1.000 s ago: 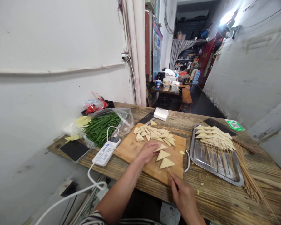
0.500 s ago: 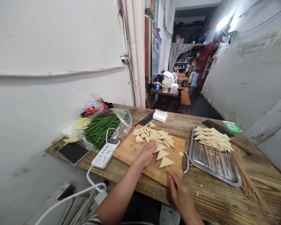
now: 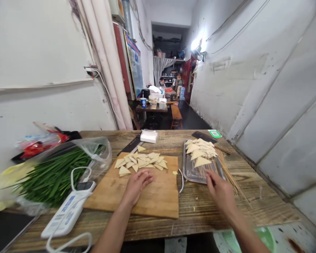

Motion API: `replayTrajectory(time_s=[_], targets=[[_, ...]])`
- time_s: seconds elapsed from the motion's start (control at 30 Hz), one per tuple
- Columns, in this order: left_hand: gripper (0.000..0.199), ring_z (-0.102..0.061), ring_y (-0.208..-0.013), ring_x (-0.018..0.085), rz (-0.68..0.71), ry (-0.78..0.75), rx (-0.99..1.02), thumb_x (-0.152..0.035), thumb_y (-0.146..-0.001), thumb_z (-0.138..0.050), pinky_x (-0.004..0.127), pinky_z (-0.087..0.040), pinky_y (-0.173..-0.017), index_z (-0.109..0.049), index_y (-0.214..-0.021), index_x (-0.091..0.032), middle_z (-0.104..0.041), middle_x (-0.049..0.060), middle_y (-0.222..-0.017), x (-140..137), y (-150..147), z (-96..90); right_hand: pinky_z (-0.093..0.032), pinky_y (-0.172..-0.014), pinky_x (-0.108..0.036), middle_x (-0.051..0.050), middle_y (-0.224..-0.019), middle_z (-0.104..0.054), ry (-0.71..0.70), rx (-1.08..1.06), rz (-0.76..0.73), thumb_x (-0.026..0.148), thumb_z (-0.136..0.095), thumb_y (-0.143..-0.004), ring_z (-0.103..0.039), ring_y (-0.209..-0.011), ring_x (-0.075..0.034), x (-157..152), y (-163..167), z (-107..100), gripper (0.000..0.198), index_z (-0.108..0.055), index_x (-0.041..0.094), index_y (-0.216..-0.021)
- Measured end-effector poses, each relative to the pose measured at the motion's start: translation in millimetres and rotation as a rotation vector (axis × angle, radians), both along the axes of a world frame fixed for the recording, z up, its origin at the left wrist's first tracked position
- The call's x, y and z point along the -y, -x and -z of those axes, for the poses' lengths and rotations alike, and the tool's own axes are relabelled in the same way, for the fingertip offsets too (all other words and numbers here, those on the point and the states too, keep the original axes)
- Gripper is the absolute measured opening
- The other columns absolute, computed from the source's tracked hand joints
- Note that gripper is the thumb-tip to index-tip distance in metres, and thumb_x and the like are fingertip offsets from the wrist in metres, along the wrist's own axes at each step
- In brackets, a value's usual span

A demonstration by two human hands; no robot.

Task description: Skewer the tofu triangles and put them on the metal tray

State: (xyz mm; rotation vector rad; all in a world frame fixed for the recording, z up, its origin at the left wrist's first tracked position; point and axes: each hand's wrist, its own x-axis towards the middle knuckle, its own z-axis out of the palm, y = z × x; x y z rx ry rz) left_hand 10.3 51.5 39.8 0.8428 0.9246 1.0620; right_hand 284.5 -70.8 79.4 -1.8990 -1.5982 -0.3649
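Currently, the right hand (image 3: 220,191) holds a skewer (image 3: 197,154) of pale triangles over the metal tray (image 3: 191,173), which lies at about 1 o'clock on the tabletop (image 3: 197,212). Its grip is narrow, pinched on the skewer's near end. The left hand (image 3: 138,182) is over the cutting board (image 3: 158,198), towards 11 o'clock, its grip loosely curled; nothing shows in it, but I cannot tell whether its hidden underside touches anything. Just beyond it, towards 12 o'clock, loose triangles (image 3: 144,161) lie heaped.

The likeliest trouble, I judge, is at the tray: the held skewer is so near the other skewers (image 3: 206,147) that a low or sideways sweep could catch their edges and push them out of line. Being pinched only at its end, it might also roll or dip under the weight farther out, and a thin triangle could tear or slip. A swing towards 3 o'clock might scatter the bare sticks (image 3: 230,175) beside the tray.

The held skewer's long axis runs away from the hand towards roughly 11 o'clock, its triangles strung one behind another. The foremost triangle (image 3: 202,162) has its long edge across, roughly 9 to 3 o'clock. Whether the skewer touches the tray, I cannot tell.
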Motion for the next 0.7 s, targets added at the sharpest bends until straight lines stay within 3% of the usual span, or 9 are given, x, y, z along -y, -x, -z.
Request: replayTrajectory(time_s=[0.03, 0.1, 0.23, 0.33, 0.5, 0.7], targets=[[0.023, -0.062, -0.080, 0.014, 0.001, 0.002, -0.002, -0.020, -0.073, -0.060, 0.026, -0.049, -0.079, -0.057, -0.093, -0.009, -0.065, 0.009, -0.080, 0, 0, -0.2, -0.045, -0.057, -0.022, -0.005, -0.078, -0.069, 0.095, 0.031, 0.096, 0.027, -0.040, -0.085, -0.064, -0.062, -0.016, -9, -13, -6, 0.029, -0.062, 0.017, -0.101], [0.025, -0.062, -0.080, 0.014, -0.008, 0.000, -0.022, -0.020, -0.071, -0.062, 0.025, -0.050, -0.078, -0.057, -0.093, -0.009, -0.065, 0.009, -0.081, 0, -1, 0.0, -0.041, -0.054, -0.023, -0.006, -0.072, -0.068, 0.143, 0.046, 0.179, 0.026, -0.042, -0.084, -0.063, -0.061, -0.018, -29, -36, -16, 0.027, -0.063, 0.016, -0.097], [0.030, -0.062, -0.075, 0.014, -0.035, -0.030, -0.082, -0.025, -0.069, -0.064, 0.025, -0.050, -0.076, -0.057, -0.094, -0.009, -0.065, 0.008, -0.079, -1, -4, 3.2, -0.037, -0.054, -0.022, -0.007, -0.069, -0.068, 0.218, 0.059, 0.230, 0.020, -0.047, -0.080, -0.063, -0.065, -0.019, -68, -56, -27, 0.019, -0.066, 0.016, -0.081], [0.035, -0.062, -0.074, 0.014, -0.021, -0.043, -0.121, -0.028, -0.068, -0.064, 0.027, -0.050, -0.077, -0.056, -0.096, -0.008, -0.065, 0.008, -0.079, -2, -4, 5.4, -0.039, -0.058, -0.023, -0.006, -0.070, -0.067, 0.277, 0.059, 0.216, 0.021, -0.049, -0.081, -0.062, -0.069, -0.017, -87, -51, -26, 0.017, -0.065, 0.015, -0.078], [0.039, -0.062, -0.075, 0.015, -0.018, -0.048, -0.128, -0.030, -0.065, -0.066, 0.029, -0.050, -0.077, -0.057, -0.096, -0.009, -0.065, 0.008, -0.079, -3, -3, 6.8, -0.046, -0.069, -0.030, -0.002, -0.083, -0.062, 0.369, 0.041, 0.208, 0.030, -0.047, -0.088, -0.059, -0.076, -0.014, -105, -31, -15, 0.022, -0.059, 0.012, -0.089], [0.042, -0.062, -0.077, 0.016, 0.006, -0.052, -0.158, -0.032, -0.065, -0.066, 0.030, -0.050, -0.076, -0.056, -0.098, -0.009, -0.065, 0.009, -0.082, -3, -2, 8.5, -0.049, -0.071, -0.032, -0.004, -0.093, -0.059, 0.449, -0.050, 0.247, 0.029, -0.050, -0.087, -0.058, -0.080, -0.014, -122, -25, -6, 0.021, -0.056, 0.012, -0.098]])
